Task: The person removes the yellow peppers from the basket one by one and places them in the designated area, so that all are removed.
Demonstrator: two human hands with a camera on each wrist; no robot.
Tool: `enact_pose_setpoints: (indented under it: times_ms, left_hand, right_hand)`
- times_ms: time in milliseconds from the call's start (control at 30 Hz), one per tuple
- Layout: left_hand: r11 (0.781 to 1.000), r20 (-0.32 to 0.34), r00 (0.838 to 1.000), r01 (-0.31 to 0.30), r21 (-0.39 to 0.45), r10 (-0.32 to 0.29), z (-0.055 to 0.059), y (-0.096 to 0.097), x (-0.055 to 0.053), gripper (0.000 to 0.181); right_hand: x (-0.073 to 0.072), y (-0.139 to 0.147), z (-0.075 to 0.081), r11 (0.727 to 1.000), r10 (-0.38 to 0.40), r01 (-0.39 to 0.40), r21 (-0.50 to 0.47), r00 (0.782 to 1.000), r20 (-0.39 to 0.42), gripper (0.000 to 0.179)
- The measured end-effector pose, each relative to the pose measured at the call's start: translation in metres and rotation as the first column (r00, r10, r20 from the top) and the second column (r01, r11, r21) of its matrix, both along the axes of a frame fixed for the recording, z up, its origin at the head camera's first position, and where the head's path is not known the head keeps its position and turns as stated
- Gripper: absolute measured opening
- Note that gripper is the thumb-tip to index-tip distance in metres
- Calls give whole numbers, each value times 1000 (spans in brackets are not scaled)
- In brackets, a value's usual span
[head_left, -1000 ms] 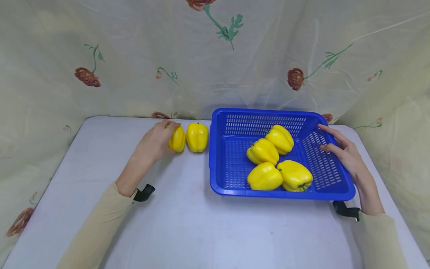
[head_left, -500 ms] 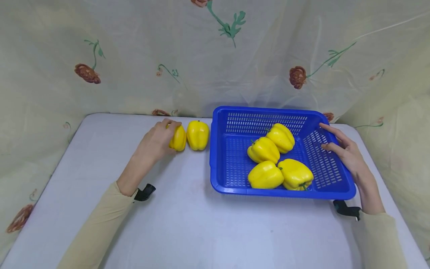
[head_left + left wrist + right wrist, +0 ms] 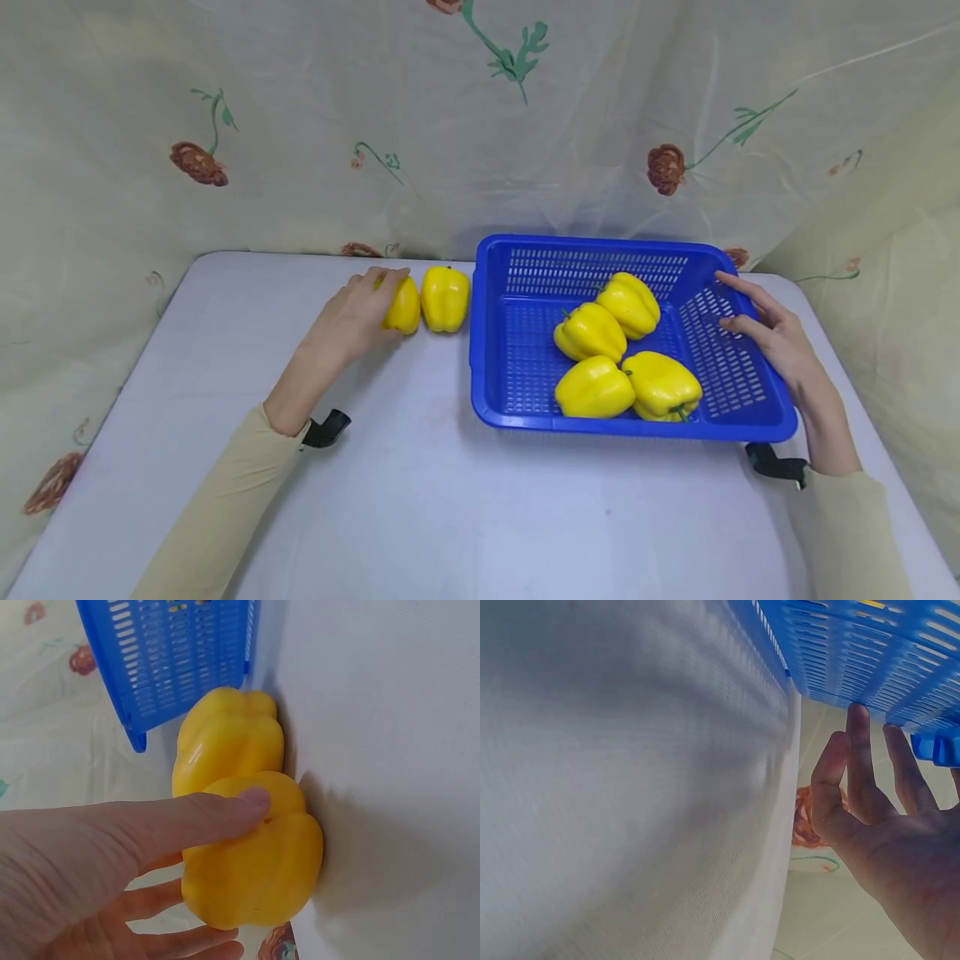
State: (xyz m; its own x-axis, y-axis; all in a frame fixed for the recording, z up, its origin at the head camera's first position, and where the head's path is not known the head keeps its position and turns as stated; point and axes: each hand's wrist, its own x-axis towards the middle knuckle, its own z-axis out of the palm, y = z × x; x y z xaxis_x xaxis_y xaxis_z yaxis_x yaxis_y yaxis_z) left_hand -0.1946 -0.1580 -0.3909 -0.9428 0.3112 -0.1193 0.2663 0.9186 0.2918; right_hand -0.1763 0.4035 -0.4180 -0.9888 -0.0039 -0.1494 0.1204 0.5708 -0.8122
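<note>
My left hand [image 3: 352, 315] grips a yellow bell pepper [image 3: 405, 307] at the back of the table, its thumb laid over the top in the left wrist view and the other fingers around the far side. Right beside it stands a second yellow bell pepper [image 3: 446, 300], between the held one and the basket. A blue plastic basket [image 3: 630, 428] takes up the table's right half, and several yellow bell peppers [image 3: 592, 333] lie in it. My right hand [image 3: 791, 354] holds the basket's right side, thumb and index finger over the rim; other fingertips [image 3: 859, 712] meet the outer wall.
A white cloth covers the table [image 3: 420, 500]. Close behind its back edge hangs a pale curtain [image 3: 300, 108] with a flower print, which also runs down both sides. Black straps [image 3: 327, 428] sit at both wrists.
</note>
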Motion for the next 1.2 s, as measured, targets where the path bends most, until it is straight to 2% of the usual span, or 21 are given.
enact_pose_setpoints:
  times_ms: [333, 667, 900, 1200]
  left_hand:
    - [1000, -17, 1000, 25, 4, -25, 1, 2, 1, 89]
    - [999, -73, 996, 48, -12, -49, 3, 5, 2, 82]
    - [998, -97, 993, 61, -22, -63, 13, 11, 8, 76]
    - [995, -113, 989, 100, 21, -97, 26, 28, 15, 73]
  right_hand:
    - [0, -1, 4, 1000, -9, 9, -9, 1000, 6, 60]
    - [0, 1, 4, 999, -9, 9, -32, 1000, 3, 60]
    - [0, 0, 3, 1000, -14, 14, -15, 1000, 17, 60]
    - [1, -1, 1, 1000, -7, 7, -2, 1000, 9, 61]
